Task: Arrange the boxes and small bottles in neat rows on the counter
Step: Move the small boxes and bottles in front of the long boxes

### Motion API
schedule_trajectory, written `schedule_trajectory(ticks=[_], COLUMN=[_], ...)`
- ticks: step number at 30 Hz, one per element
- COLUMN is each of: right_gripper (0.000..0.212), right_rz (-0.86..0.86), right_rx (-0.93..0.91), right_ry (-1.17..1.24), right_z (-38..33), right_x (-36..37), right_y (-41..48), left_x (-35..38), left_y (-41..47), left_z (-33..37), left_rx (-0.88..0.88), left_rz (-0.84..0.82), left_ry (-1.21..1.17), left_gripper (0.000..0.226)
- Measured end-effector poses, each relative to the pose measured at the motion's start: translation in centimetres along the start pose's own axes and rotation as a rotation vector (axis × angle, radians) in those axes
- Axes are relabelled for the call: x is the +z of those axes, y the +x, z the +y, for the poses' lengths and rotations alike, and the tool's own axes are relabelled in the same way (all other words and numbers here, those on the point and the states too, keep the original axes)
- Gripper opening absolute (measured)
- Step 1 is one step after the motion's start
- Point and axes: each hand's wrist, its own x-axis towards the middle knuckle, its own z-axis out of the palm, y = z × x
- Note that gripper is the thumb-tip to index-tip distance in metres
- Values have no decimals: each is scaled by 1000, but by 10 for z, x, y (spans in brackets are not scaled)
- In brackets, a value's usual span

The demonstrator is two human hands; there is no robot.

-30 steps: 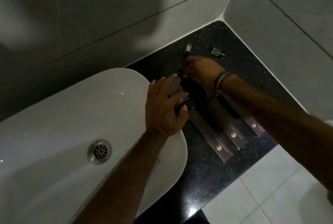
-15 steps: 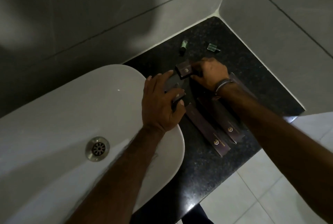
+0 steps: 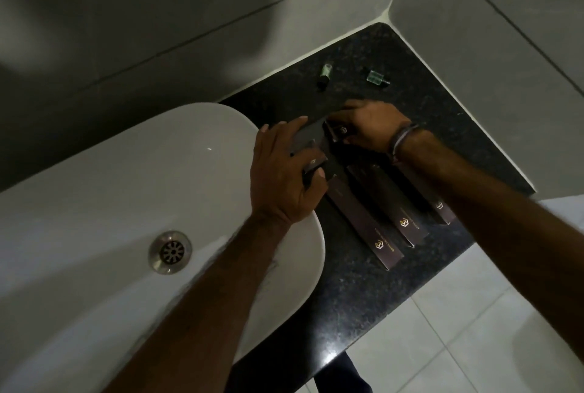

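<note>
On the black speckled counter (image 3: 373, 285) lie three long dark boxes with gold logos, side by side: one (image 3: 366, 228), a second (image 3: 392, 206) and a third (image 3: 439, 206) partly under my right forearm. My left hand (image 3: 284, 174) grips a small dark box (image 3: 314, 165) at the sink's edge. My right hand (image 3: 369, 127) holds another small dark box (image 3: 339, 132) just beyond it. Two small greenish bottles lie near the back wall, one (image 3: 325, 74) to the left and one (image 3: 374, 76) to the right.
A white oval sink (image 3: 126, 203) with a metal drain (image 3: 170, 252) fills the left. Grey tiled walls close the counter at the back and right. Pale floor tiles (image 3: 458, 329) show past the counter's front edge.
My right hand has lowered its small box from near the bottles toward my left hand. The left hand has kept hold of its box. The view has shifted slightly.
</note>
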Motion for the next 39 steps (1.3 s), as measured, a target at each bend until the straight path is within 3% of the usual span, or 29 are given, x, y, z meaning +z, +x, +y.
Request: schedule_trajectory(ticks=[15,19,22,27,30,35,39], right_gripper=[58,73,83,66,68,40,34], right_rz=[-52,-47,55,218,126,67,111], right_rx=[-102,-80,-35,80,94,42,114], right_ry=[-5,2,50,49,-117,-347,-273], right_z=[-5,-5,5,18,6,-10,4], right_x=[2,0,-14,-36,-39,-38,-37], right_y=[-14,-14,-12,24,56,84,64], left_x=[-2,-2,-1,-1,-1,1,1], left_y=[1,1,1,0,1,0,0], left_z=[3,3,2,2,3,1,0], left_rx=[7,9,10,12,8,8,6], left_rz=[-6,-8,-3,-11,-2,14,4], left_ry=[5,9,-7,-16,-25,-28,-44], left_gripper=[46,46,45,43,41,42,41])
